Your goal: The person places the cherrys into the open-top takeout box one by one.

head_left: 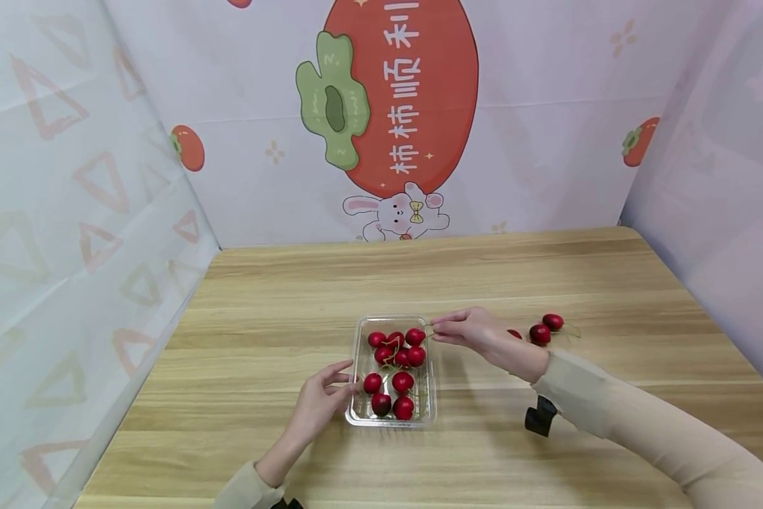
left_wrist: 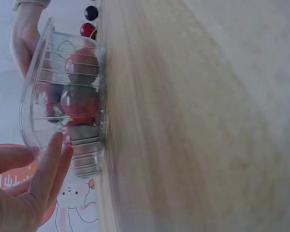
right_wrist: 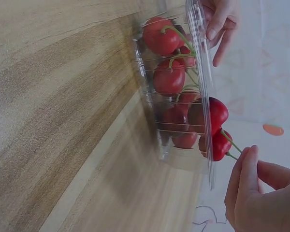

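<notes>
Clear thin plastic forms the punnet (head_left: 390, 420), which sits just below the middle of the head view on the wooden bench (head_left: 260, 304) and holds a heap of red cherries (head_left: 399, 353). The left hand (head_left: 320, 399) rests with straight, relaxed fingers against the punnet's left wall, steadying it without gripping. The right hand (head_left: 473, 332), right of centre, pinches a thin green stem (right_wrist: 229, 142) between thumb and fingertip at the punnet's far right corner; the right wrist view shows that stem leading to a cherry (right_wrist: 213, 143) at the rim. Three more loose cherries (head_left: 540, 332) lie on the bench behind that hand, toward the right of the frame.

Judging by looks, the cherries are light, smooth-skinned and easily bruised, and the stem is the safest hold though it could snap off. The punnet seems flimsy and light, likely to slide or buckle if squeezed, so a flat touch on its wall suits it.
</notes>
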A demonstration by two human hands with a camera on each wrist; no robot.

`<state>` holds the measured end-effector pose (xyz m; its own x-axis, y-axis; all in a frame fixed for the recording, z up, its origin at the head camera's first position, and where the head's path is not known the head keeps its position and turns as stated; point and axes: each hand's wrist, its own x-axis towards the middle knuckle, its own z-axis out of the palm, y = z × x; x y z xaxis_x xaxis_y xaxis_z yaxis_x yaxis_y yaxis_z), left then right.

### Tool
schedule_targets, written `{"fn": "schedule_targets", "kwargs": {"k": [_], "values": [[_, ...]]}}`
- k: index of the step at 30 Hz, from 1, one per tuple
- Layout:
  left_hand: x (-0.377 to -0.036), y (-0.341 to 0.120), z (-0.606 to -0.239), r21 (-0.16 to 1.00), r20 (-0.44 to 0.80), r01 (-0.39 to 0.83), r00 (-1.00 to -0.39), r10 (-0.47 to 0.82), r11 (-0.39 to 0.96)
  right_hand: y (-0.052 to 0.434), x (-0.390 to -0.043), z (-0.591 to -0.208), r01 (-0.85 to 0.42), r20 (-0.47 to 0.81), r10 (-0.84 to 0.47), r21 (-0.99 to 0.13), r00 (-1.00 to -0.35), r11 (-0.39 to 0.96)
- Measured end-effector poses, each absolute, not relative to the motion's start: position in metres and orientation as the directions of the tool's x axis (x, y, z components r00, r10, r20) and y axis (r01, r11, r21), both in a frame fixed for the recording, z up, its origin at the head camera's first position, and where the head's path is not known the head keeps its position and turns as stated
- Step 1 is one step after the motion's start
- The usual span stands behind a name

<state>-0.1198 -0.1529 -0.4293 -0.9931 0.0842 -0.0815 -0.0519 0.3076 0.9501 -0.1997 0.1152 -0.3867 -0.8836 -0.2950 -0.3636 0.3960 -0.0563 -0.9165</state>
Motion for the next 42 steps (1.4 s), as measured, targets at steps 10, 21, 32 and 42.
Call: {"fn": "schedule_targets", "kwargs": {"k": [10,21,32,42], "values": [[-0.120,-0.152,-0.429,0.954,-0.087,-0.057,-0.992,0.089,0.296,0.106,-0.203,-0.389,0.329,-0.320,-0.298,-0.944,-0.899,0.020],[-0.120,-0.153,-0.431,0.953,-0.093,-0.065,-0.992,0.081,0.295,0.100,-0.207,-0.395,0.340,-0.351,-0.265,-0.936,-0.898,0.086],[-0.120,-0.154,-0.430,0.955,-0.089,-0.057,-0.991,0.095,0.291,0.097,-0.206,-0.397,0.331,-0.351,-0.258,-0.936,-0.900,0.117],[-0.120,-0.153,-0.429,0.953,-0.098,-0.070,-0.992,0.080,0.294,0.104,-0.202,-0.394,0.207,-0.264,-0.291,-0.955,-0.920,0.212]]}}
